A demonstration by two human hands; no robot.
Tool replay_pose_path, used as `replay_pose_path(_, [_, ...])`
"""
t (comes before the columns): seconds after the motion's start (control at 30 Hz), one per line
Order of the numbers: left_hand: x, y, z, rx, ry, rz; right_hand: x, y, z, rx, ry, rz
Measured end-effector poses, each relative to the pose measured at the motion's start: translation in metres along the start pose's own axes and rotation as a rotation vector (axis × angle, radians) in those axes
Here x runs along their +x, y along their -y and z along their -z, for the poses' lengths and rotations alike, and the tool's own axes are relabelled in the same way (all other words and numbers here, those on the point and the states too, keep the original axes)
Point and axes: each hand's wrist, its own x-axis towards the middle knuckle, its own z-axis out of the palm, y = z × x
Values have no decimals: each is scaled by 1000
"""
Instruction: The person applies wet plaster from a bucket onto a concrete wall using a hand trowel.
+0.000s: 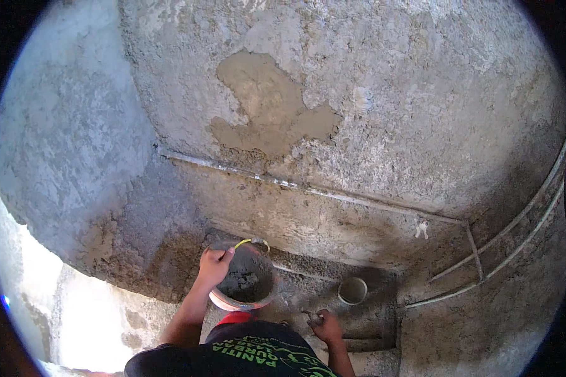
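My left hand point(212, 269) is closed on the thin yellow handle point(241, 242) of a round bucket. The bucket point(234, 305) has a reddish, mortar-smeared rim and stands in front of me, tilted slightly. Wet grey mortar point(242, 283) lies inside it. To the right of the bucket and lower, my right hand point(327, 327) is closed around a small dark hand tool point(309, 315). Only a short piece of that tool shows, so its kind is unclear. A patch of fresh, darker mortar point(273, 110) covers part of the rough wall ahead.
A pale pipe point(308, 188) runs along the wall, with a small white fitting point(422, 229) below it. More pipes point(522, 217) rise at the right. A small round container point(352, 291) stands right of the bucket, beside a recessed edge point(393, 311). Bright light falls at lower left.
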Motion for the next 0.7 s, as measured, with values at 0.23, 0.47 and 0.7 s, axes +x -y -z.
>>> replay_pose_path(0.23, [14,6,24,-58,55,158,6,15,3,-113,-80,5])
replay_pose_path(0.47, [38,30,52,-130,110,123,33,127,63,-200,-154,271])
replay_pose_path(0.7, [60,47,73,-167,122,-20,86,265,33,-820,-80,725])
